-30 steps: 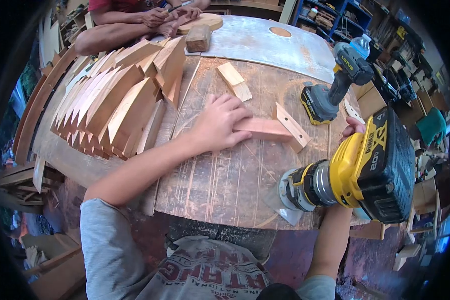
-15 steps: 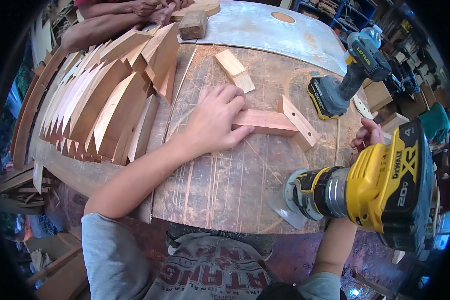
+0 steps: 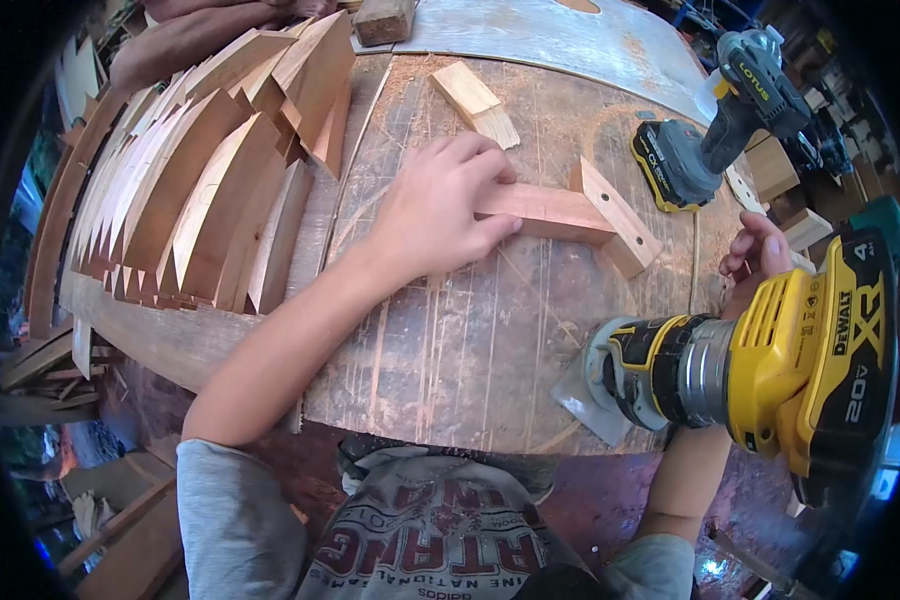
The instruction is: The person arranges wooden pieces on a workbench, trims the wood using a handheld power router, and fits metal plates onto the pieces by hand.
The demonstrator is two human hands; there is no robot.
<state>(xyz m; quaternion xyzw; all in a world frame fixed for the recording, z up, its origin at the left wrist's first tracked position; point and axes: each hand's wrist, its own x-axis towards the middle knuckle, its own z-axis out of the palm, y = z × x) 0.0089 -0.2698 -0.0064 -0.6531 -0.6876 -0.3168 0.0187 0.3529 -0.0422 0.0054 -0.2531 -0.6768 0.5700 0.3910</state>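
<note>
My left hand (image 3: 450,205) grips the near end of a reddish wooden bar (image 3: 555,212) lying on the workbench (image 3: 450,350). At the bar's right end sits a slanted wooden crosspiece (image 3: 615,220) with two dark holes. My right hand (image 3: 755,258) is at the right, fingers curled and apart with nothing visible in them, partly hidden behind the yellow and black cordless router (image 3: 770,375). The router lies on its side, its clear base at the left. Beyond my left hand rests a small pale wood block (image 3: 475,103).
Stacked curved wooden pieces (image 3: 210,190) cover the left side. A cordless drill (image 3: 725,115) stands at the back right. A brown block (image 3: 383,20) rests near a metallic sheet (image 3: 540,40). Another person's arm (image 3: 195,45) reaches in at the upper left.
The view has shifted, so the bench items sit higher in the frame and the router farther right. My right hand shows more from behind the router. My left hand still grips the bar.
</note>
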